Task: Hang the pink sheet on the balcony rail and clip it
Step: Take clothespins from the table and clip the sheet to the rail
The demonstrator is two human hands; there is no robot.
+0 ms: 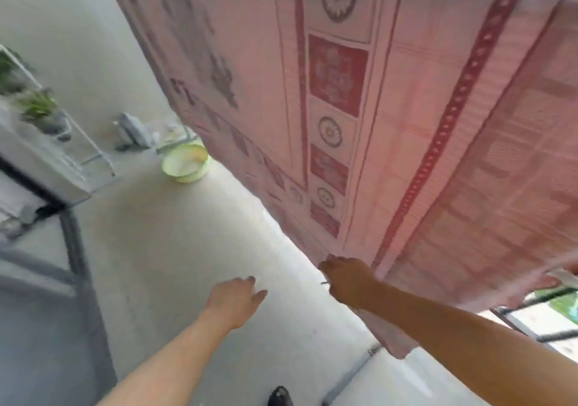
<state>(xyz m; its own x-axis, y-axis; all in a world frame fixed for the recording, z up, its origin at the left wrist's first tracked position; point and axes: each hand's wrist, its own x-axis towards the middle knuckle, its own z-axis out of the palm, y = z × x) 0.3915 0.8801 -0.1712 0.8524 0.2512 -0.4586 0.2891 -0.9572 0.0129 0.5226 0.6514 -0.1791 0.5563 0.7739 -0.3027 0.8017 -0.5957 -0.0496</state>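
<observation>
The pink sheet [406, 108], patterned with dark red bands and squares, hangs draped from the top of the frame down across the right side. My right hand [345, 276] grips the sheet's lower edge, fingers curled round the cloth. My left hand [236, 294] hovers over the floor to the left of it with fingers relaxed, holding nothing. Black bars of the balcony rail [544, 321] show under the sheet at the lower right; the top of the rail is hidden by the cloth. No clip is visible.
A pale green basin [186, 163] stands on the concrete floor [175, 249] by the wall. A white rack with potted plants [40, 108] stands at the left, above a grey bench or table. A dark shoe [280, 396] shows at the bottom edge.
</observation>
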